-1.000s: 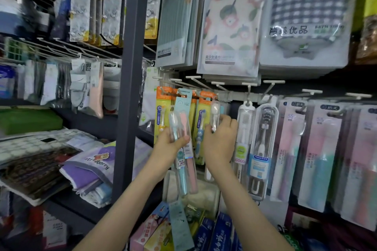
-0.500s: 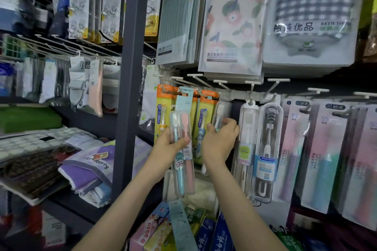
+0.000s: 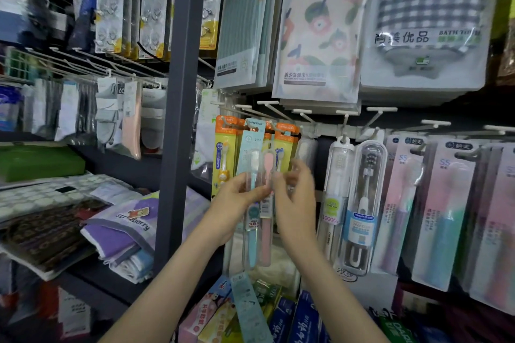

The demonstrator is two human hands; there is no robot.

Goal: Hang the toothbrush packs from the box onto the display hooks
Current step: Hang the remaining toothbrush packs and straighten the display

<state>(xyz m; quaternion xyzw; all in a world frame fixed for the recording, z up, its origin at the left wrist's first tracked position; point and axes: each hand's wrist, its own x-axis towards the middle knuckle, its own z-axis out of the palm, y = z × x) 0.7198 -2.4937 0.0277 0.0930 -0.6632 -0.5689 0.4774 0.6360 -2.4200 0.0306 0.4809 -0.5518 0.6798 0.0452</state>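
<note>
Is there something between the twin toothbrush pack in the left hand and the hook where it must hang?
The twin toothbrush pack, held by the left hand, has its top already at the hook. Orange-topped packs hang just behind; nothing visible stands between.

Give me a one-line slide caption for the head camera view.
Left hand holds a twin toothbrush pack at the display hooks while the right hand hovers beside it.

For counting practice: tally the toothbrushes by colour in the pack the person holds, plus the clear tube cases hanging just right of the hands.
Blue toothbrush in held pack: 1
Pink toothbrush: 1
Clear tube cases: 2
Total: 4
</note>
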